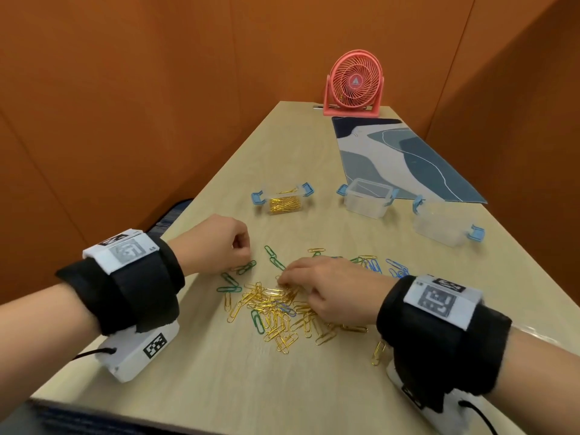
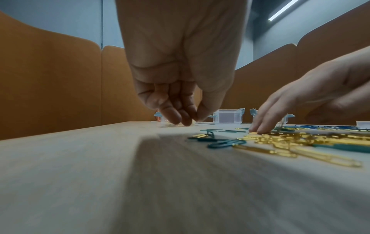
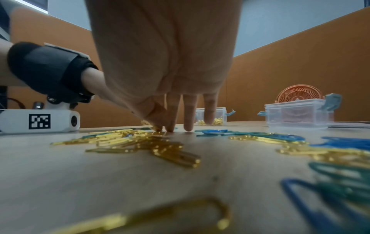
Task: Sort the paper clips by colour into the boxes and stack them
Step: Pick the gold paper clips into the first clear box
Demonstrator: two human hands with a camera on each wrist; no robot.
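A heap of gold paper clips (image 1: pixel 270 309) lies in the middle of the table, with green clips (image 1: pixel 246 266) to its left and blue clips (image 1: pixel 395 268) to its right. My right hand (image 1: pixel 282 279) reaches into the heap; in the right wrist view its thumb and forefinger (image 3: pixel 160 128) pinch a gold clip while the other fingers touch the table. My left hand (image 1: pixel 244 249) hovers low by the green clips, fingers curled against the thumb (image 2: pixel 190 120), and no clip shows between them. A clear box (image 1: pixel 284 204) behind holds gold clips. Two more clear boxes (image 1: pixel 365 202) (image 1: pixel 439 229) look empty.
A pink desk fan (image 1: pixel 354 83) stands at the far end of the table, with a blue patterned mat (image 1: pixel 408 158) in front of it. Orange partition walls enclose the table on the left, back and right. A lone gold clip (image 1: pixel 378 353) lies near my right wrist.
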